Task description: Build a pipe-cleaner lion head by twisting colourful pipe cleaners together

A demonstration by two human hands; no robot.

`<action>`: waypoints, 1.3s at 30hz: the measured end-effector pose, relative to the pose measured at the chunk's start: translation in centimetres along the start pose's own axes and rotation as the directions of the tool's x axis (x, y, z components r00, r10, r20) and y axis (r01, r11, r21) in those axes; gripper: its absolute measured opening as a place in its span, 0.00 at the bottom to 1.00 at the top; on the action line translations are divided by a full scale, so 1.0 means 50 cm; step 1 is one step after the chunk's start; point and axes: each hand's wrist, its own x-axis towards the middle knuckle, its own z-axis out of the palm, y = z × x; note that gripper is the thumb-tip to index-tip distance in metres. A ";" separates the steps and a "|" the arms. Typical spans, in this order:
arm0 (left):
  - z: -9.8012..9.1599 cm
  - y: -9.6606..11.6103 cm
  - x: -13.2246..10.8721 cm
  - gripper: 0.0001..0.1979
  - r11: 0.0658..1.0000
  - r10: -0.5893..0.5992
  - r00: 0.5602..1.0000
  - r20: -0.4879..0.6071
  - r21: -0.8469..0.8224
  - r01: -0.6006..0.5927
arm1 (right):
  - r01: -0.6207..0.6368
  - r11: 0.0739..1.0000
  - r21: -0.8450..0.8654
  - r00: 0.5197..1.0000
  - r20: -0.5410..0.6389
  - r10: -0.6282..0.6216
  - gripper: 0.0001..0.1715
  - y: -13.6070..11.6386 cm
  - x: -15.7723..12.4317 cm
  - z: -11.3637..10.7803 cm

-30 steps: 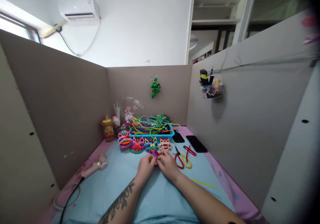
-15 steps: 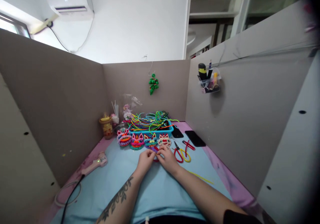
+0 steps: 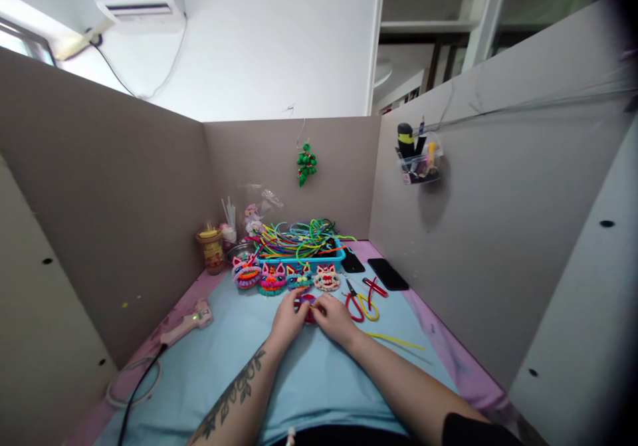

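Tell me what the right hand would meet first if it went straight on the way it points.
The right hand would first meet the purple-and-red piece between the hands; beyond that, probably the left hand, though depth there is unclear.

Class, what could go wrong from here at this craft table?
The small purple-and-red piece sits between the left hand and right hand, partly covered; it might slip.
Scissors lie to the right; a sideways sweep could knock them.
The corded pink tool shows a green light, so it may be powered and unsafe to brush.
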 end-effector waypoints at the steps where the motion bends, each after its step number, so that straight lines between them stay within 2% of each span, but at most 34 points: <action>1: 0.000 -0.001 0.000 0.17 0.999 0.025 1.000 -0.010 0.029 -0.025 | -0.012 1.000 0.002 1.000 0.003 0.012 0.07 0.002 -0.001 0.000; 6: -0.006 0.001 -0.001 0.14 0.990 0.091 0.995 -0.031 0.110 -0.087 | -0.115 0.993 0.020 0.991 0.067 0.114 0.09 0.005 -0.005 0.000; 9: -0.008 0.002 -0.001 0.14 0.989 0.093 0.995 -0.032 0.119 -0.088 | -0.126 0.991 0.045 0.988 0.092 0.122 0.10 -0.002 -0.007 0.000; 17: -0.005 0.010 -0.006 0.18 0.999 0.028 1.000 -0.007 0.044 -0.028 | -0.226 0.973 0.047 0.967 0.129 0.219 0.17 -0.002 -0.003 0.003; 21: -0.002 0.013 -0.006 0.19 1.000 0.015 1.000 -0.002 -0.026 -0.015 | -0.271 0.961 0.050 0.955 0.137 0.262 0.15 0.009 -0.002 0.008; 29: 0.007 0.007 -0.002 0.34 0.951 -0.054 0.995 0.082 -0.300 0.076 | -0.281 0.945 0.164 0.957 0.116 0.265 0.10 0.008 0.000 0.008; 33: 0.008 0.007 -0.003 0.37 0.954 -0.022 0.996 0.087 -0.296 0.047 | -0.259 0.939 0.227 0.965 0.114 0.238 0.10 0.005 0.002 0.005; 39: 0.007 0.011 -0.004 0.36 0.953 -0.013 0.998 0.061 -0.300 0.031 | -0.237 0.945 0.226 0.969 0.126 0.213 0.10 0.007 0.001 0.004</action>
